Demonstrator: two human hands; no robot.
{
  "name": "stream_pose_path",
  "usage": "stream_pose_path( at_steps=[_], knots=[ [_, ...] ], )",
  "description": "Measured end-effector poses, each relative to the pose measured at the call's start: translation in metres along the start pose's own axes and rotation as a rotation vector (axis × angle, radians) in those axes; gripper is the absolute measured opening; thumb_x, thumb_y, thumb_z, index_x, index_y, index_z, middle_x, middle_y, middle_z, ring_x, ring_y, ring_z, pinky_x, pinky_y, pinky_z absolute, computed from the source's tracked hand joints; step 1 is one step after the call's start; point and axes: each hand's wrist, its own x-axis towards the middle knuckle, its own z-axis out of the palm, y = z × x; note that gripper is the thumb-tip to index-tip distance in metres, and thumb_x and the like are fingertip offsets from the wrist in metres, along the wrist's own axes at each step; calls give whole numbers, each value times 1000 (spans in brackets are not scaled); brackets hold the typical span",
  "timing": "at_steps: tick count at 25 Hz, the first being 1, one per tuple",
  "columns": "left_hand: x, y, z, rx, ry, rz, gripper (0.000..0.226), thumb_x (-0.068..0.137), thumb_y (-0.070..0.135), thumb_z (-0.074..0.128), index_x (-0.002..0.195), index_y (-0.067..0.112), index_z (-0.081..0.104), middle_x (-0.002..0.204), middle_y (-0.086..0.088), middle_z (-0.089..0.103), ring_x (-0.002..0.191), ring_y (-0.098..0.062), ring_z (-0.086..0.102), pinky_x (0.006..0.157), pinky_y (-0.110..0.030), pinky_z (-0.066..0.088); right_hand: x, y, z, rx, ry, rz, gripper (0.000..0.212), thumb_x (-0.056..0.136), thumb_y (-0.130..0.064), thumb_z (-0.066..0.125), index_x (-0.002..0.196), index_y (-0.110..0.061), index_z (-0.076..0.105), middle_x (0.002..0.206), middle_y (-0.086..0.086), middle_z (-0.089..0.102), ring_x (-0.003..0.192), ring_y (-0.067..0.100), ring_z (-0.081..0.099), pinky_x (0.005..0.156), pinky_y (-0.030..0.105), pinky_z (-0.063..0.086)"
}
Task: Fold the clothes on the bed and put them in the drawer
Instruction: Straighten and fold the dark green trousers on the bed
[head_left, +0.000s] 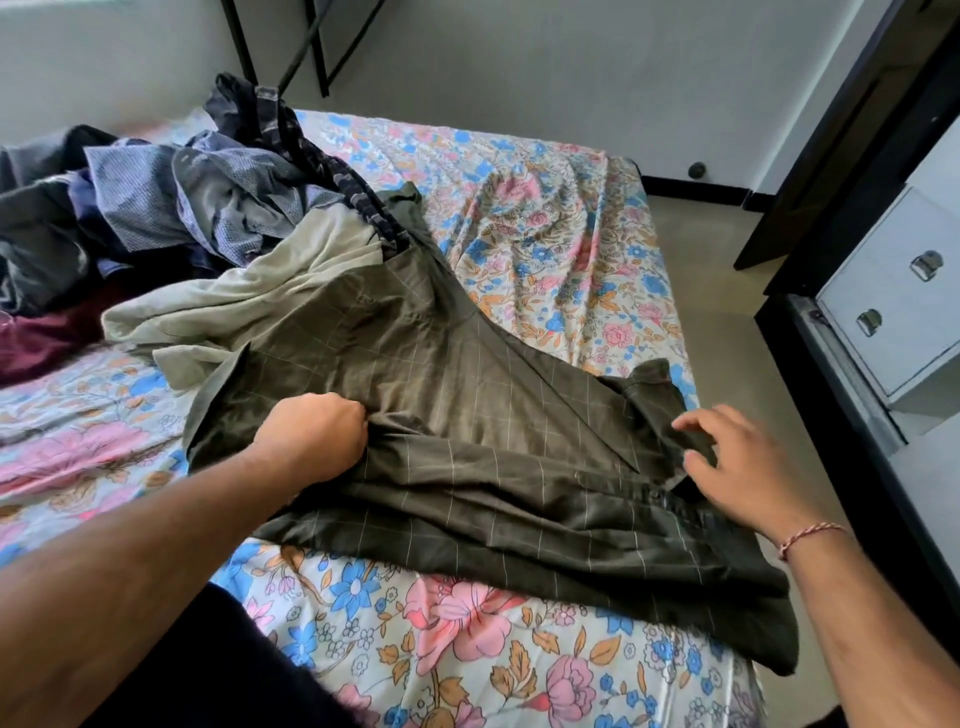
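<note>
Across the middle of the frame a dark olive checked shirt (467, 415) is lying spread over the floral bedsheet (441, 649), its lower edge reaching toward the lower right corner. At centre left the left hand (317, 436) is gripping a bunch of the shirt's fabric, fingers curled tight into a fist around it. At centre right the right hand (743, 467) is hovering just over the shirt's crumpled right end, fingers spread and relaxed, gripping nothing; whether the fingertips are touching the cloth cannot be told. A thread bracelet (810, 535) is sitting on that wrist. Toward the upper left a heap of unfolded clothes (182, 208) is lying on the bed, with a pale grey-green garment (234, 306) partly tucked under the shirt. At the right edge of the frame a white drawer unit (893, 301) is standing beside the bed, both visible drawers closed, so their contents are hidden
</note>
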Motion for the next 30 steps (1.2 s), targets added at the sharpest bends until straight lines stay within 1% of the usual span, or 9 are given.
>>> stream_pose_path(
  at_steps=[5, 9, 12, 14, 16, 20, 22, 25, 30],
  knots=[
    [42, -9, -19, -49, 294, 216, 24, 92, 40, 39, 92, 25, 58, 92, 0, 64, 89, -30, 67, 66, -40, 55, 68, -4, 7, 252, 240, 66, 25, 97, -16, 62, 118, -28, 66, 122, -3, 58, 112, 22, 58, 94, 36, 49],
    [106, 39, -40, -173, 197, 455, 45, 92, 28, 45, 135, 26, 58, 123, -3, 61, 116, -29, 60, 96, -44, 55, 124, 15, 19, 50, -24, -163, 51, 100, -10, 58, 145, -32, 54, 150, -7, 52, 141, 24, 42, 122, 40, 26],
    [163, 94, -47, -227, 12, 508, 58, 102, 21, 48, 158, 27, 36, 154, -5, 46, 144, -28, 42, 117, -45, 41, 142, 16, 24, -21, -137, -191, 30, 101, -20, 62, 126, -35, 69, 126, -8, 70, 121, 22, 59, 118, 45, 34],
    [195, 112, -47, -125, -53, 529, 60, 106, 28, 47, 163, 29, 27, 164, -3, 36, 153, -27, 30, 122, -48, 32, 147, 34, 23, 84, -46, -95, 21, 102, -20, 59, 103, -37, 73, 104, -4, 76, 95, 24, 66, 94, 40, 50],
    [216, 113, -45, 29, -109, 524, 56, 106, 32, 47, 160, 32, 31, 163, 1, 38, 151, -24, 33, 122, -49, 30, 147, 67, 18, 53, 73, 83, 26, 102, -20, 57, 87, -42, 63, 92, 5, 76, 77, 30, 65, 72, 37, 51],
    [238, 104, -45, 135, -70, 499, 33, 101, 39, 50, 133, 35, 53, 133, 7, 59, 130, -19, 52, 108, -49, 36, 149, 111, 6, -46, 193, 327, 14, 100, -25, 56, 94, -29, 69, 109, 15, 71, 96, 40, 66, 76, 41, 49],
    [249, 98, -48, 160, -51, 501, 26, 96, 42, 52, 118, 34, 62, 121, 8, 65, 123, -18, 57, 113, -46, 35, 154, 97, 4, -6, 225, 130, 26, 99, -39, 61, 120, -26, 69, 125, 10, 66, 108, 38, 64, 86, 44, 51],
    [260, 83, -50, 170, -78, 451, 22, 91, 38, 57, 108, 30, 69, 109, 5, 67, 114, -20, 62, 107, -41, 47, 155, 43, 20, -106, -99, -250, 62, 96, -51, 63, 151, -30, 45, 150, -9, 48, 139, 24, 48, 121, 50, 32],
    [243, 54, -59, 261, 83, 294, 19, 84, 32, 62, 103, 32, 62, 105, 9, 71, 106, -19, 67, 91, -37, 42, 158, 32, 39, -192, 30, -55, 18, 102, -40, 56, 116, -32, 64, 104, -3, 75, 100, 24, 69, 97, 39, 47]
  ],
)
